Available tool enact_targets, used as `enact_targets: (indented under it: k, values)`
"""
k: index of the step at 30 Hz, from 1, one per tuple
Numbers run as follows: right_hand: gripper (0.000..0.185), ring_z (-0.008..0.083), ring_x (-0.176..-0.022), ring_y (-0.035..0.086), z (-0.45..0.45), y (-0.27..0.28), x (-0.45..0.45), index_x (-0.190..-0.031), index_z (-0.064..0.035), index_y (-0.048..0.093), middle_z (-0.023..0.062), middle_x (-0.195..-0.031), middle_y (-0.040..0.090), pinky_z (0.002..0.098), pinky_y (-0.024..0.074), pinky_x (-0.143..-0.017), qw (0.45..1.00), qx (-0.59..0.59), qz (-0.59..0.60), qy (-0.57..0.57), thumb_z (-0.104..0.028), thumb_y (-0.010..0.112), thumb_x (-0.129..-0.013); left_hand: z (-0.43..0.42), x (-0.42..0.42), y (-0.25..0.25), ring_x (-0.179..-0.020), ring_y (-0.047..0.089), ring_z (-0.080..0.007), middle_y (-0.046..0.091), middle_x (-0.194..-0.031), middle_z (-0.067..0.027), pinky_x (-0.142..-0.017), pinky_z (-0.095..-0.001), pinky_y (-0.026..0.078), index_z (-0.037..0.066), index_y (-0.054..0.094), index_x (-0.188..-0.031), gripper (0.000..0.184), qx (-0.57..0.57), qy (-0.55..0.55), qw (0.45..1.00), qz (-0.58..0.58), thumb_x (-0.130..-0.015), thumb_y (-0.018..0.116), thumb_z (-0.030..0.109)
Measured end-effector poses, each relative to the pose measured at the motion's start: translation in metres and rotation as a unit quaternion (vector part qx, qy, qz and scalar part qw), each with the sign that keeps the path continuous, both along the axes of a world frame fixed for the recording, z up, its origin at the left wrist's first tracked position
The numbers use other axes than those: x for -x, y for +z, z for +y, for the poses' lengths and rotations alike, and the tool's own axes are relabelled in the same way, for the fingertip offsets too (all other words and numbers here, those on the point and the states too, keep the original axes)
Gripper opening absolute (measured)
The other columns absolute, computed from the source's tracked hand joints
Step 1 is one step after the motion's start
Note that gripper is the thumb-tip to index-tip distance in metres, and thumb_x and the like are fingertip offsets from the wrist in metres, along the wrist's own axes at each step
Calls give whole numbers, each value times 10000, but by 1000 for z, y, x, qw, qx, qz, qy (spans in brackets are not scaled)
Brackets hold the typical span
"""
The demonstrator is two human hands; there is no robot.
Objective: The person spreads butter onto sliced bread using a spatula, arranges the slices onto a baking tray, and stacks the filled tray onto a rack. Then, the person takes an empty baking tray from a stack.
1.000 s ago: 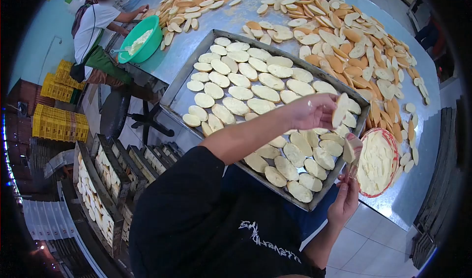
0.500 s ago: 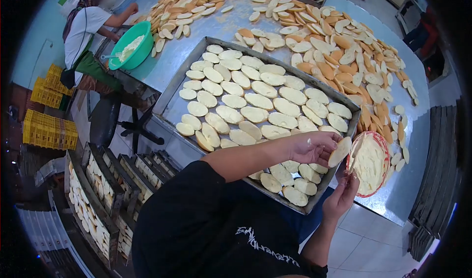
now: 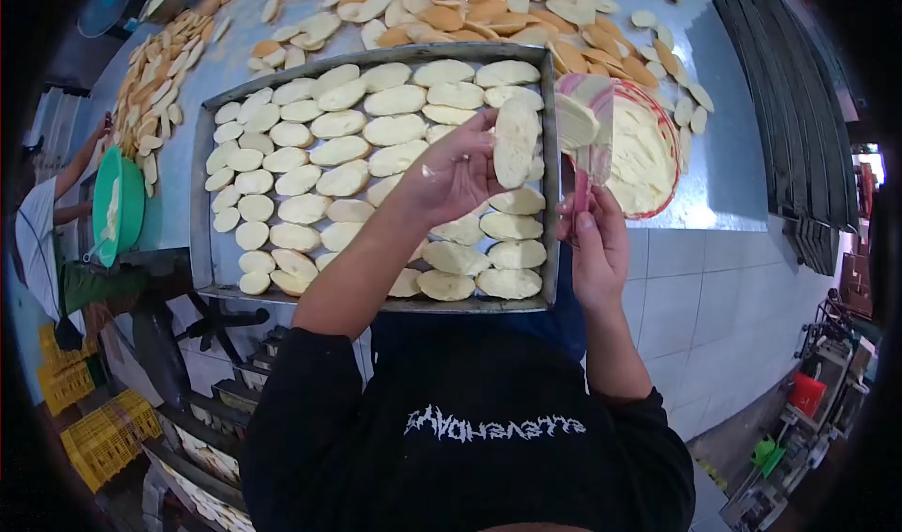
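Observation:
My left hand [image 3: 453, 170] is closed around an oval bread slice [image 3: 516, 145], held tilted with its pale cut face showing, above the right side of a metal tray [image 3: 199, 231]. Rows of similar bread slices [image 3: 343, 123] lie in the tray, coated pale. In my right hand [image 3: 599, 250] is a spatula with a pink handle [image 3: 581, 194]. A lump of pale cream [image 3: 575, 123] shows on its blurred upper part, close to the slice. Just beyond stands a red-and-white-rimmed bowl [image 3: 676, 147] of cream [image 3: 641, 161].
Piles of loose bread slices [image 3: 451, 15] cover the far part of the metal table [image 3: 723, 184]. At the left a person [image 3: 39, 222] works near a green basin [image 3: 120, 203]. Yellow crates [image 3: 108, 438] and filled trays [image 3: 202, 438] stand low at left; dark trays [image 3: 775, 109] stack at right.
My view has swung, so the tray now sits squarely before me. The spatula has come up beside the slice with cream on it. The slice now shows more of its cut face.

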State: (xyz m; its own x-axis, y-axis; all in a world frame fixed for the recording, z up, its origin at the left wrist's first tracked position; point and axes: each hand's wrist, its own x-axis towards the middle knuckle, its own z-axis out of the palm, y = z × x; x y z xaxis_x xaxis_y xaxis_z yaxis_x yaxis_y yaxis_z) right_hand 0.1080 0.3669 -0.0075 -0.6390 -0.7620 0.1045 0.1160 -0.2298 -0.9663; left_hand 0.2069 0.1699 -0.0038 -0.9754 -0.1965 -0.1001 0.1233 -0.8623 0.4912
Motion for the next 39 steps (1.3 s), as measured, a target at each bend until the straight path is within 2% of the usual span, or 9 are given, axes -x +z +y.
enact_targets:
  k: [2,5,6,13,24,31,34,37,39]
  values:
    - [358,156,-847,525,-1,-2,-5,-1289,16,424,118,-1055,576,272,443,-770,996,-25,78,-25,-1,444,-932,2,-3,0,-1047,599,-221,546,-1230,-114,-862,-378,529,70,339,-1381,569,-4,-1,1000,0,-862,532,198]
    - [368,219,-876,543,-7,1,2,-1247,8,476,136,-1073,578,301,444,-807,922,-59,378,-56,43,494,-881,7,-6,4,-1009,619,-185,571,-1182,-97,-881,-368,513,70,347,-1324,514,-11,-8,1000,7,-861,541,180]
    - [402,276,-899,541,-10,-1,0,-1211,-22,540,142,-1056,578,334,435,-830,929,-29,361,-79,78,538,-822,9,-6,6,-1013,619,-185,571,-1183,-98,-885,-363,513,67,350,-1323,509,-12,-5,1000,5,-862,539,171]
    - [445,270,-924,537,3,16,19,-1160,-77,618,103,-1018,586,354,416,-815,830,-144,536,-54,94,563,-753,4,-12,15,-1031,612,-181,561,-1200,-106,-907,-326,508,47,359,-1328,505,16,43,999,21,-853,521,107]
    - [254,323,-915,628,50,29,112,-1111,-26,616,180,-989,646,381,482,-781,798,-315,471,-208,-18,483,-895,-9,-13,0,-1080,582,-325,528,-1240,-161,-903,-393,504,45,307,-1377,540,-23,13,993,111,-884,501,152]
    - [269,325,-871,629,60,31,129,-1139,-75,612,152,-973,650,410,489,-744,669,-488,534,-172,-133,454,-929,-6,-13,-3,-1063,595,-303,532,-1221,-181,-910,-378,500,17,301,-1370,518,-38,34,994,93,-909,483,166]
    - [276,323,-893,630,65,27,121,-1149,-81,606,152,-994,650,412,489,-763,668,-521,516,-127,-142,452,-928,-8,-16,-2,-1041,605,-280,535,-1207,-202,-908,-363,500,7,303,-1366,510,-19,26,995,94,-916,477,171]
    - [274,319,-915,629,73,26,107,-1152,-81,605,154,-1016,648,404,488,-782,718,-510,455,-133,-139,459,-927,-8,-17,-5,-1031,608,-267,539,-1192,-217,-907,-357,498,5,310,-1360,503,-22,15,994,102,-921,476,187]
    - [288,243,-899,634,78,32,99,-1180,-28,583,144,-960,659,338,476,-787,774,-493,382,-115,-141,454,-948,-7,-17,-5,-1027,610,-260,546,-1184,-208,-898,-347,502,6,320,-1354,496,-13,17,996,85,-923,478,194]
